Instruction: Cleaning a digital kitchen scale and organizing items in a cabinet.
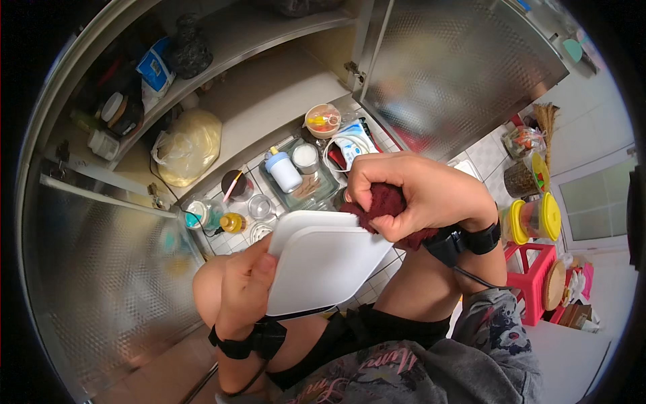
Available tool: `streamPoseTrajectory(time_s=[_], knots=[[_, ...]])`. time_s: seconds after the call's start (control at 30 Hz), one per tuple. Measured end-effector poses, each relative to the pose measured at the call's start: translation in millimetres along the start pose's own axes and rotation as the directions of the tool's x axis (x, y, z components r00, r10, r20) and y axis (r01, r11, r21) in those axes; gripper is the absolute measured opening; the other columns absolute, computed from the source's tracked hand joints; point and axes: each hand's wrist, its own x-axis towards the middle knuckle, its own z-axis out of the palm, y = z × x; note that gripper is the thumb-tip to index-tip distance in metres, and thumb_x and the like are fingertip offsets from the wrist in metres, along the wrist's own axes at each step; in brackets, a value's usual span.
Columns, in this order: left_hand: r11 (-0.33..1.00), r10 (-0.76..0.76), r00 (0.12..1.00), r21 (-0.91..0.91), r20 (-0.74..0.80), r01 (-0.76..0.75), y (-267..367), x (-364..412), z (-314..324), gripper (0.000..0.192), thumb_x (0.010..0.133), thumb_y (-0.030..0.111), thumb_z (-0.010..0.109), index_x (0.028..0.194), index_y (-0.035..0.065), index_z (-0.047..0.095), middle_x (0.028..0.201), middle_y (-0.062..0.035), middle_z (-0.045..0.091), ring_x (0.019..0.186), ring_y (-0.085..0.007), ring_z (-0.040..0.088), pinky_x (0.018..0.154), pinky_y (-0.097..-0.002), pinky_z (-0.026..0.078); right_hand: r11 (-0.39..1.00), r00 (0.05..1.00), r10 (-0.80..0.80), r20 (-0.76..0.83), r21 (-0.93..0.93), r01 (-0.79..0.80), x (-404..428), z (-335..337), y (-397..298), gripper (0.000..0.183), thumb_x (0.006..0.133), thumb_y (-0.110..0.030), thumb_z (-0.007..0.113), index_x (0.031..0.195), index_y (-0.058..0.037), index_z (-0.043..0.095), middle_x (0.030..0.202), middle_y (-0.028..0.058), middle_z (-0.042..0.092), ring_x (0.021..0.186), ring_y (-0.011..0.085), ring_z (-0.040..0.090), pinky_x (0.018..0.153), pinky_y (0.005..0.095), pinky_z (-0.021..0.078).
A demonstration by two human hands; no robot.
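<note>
My left hand (247,288) grips the left edge of a flat white device (323,267), which looks like a kitchen scale with a dark strip along its near edge. It is held tilted above my knees. Bunched in my right hand (429,197) is a dark red cloth (386,202), touching the device's far right corner. Below, on the tiled floor, a glass tray (325,194) holds a white bottle with a blue collar (283,171) and a jar of white contents (306,157).
An open cabinet (282,86) stands ahead, with a tied plastic bag (189,146) inside. Its textured doors (454,76) swing out on both sides. On the floor are an amber bottle (233,222), a glass jar (261,207) and a bowl (323,121). A red stool (532,288) is at right.
</note>
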Motion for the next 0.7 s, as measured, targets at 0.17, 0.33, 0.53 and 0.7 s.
streamPoseTrajectory(time_s=[0.17,0.33,0.53,0.7], knots=[[1.0,-0.019,1.0,-0.008,-0.001,0.019,1,-1,0,0.058,0.102,0.042,0.045,0.131,-0.008,0.052,0.098,-0.0061,0.067,0.084,-0.0105,0.06,0.073,-0.0229,0.047,0.985,0.985,0.171,0.02,0.03,-0.171,-10,-2,0,0.022,0.068,-0.004,0.068,0.085,-0.0038,0.053,0.088,0.0059,0.061,0.083,0.0191,0.058,0.075,0.0306,0.0481],[1.0,0.018,0.998,0.014,-0.059,-0.018,5,-2,-3,0.061,0.1,0.047,0.045,0.123,-0.0086,0.056,0.097,-0.006,0.066,0.081,-0.0108,0.06,0.07,-0.0224,0.046,0.975,0.979,0.196,-0.06,0.121,-0.188,-15,0,2,0.021,0.07,-0.005,0.068,0.084,-0.0041,0.052,0.088,0.0044,0.059,0.083,0.0163,0.056,0.076,0.0289,0.0473],[1.0,0.004,0.964,0.02,-0.266,0.001,-3,-7,-8,0.057,0.103,0.045,0.038,0.11,-0.0071,0.061,0.091,-0.0059,0.065,0.079,-0.0108,0.059,0.068,-0.0241,0.046,0.958,0.972,0.176,-0.157,0.255,-0.132,-14,-3,2,0.02,0.072,-0.005,0.066,0.087,-0.0054,0.052,0.095,0.0042,0.057,0.09,0.0141,0.051,0.084,0.0273,0.0437],[0.973,0.052,0.879,0.222,-0.475,0.063,-13,-5,-11,0.055,0.105,0.038,0.03,0.105,-0.0052,0.063,0.091,-0.0078,0.067,0.079,-0.0171,0.061,0.07,-0.0298,0.048,0.938,0.935,0.182,-0.306,0.34,-0.072,-3,3,-1,0.023,0.073,-0.006,0.066,0.09,-0.007,0.051,0.103,0.0039,0.056,0.096,0.013,0.05,0.087,0.0271,0.0423]])
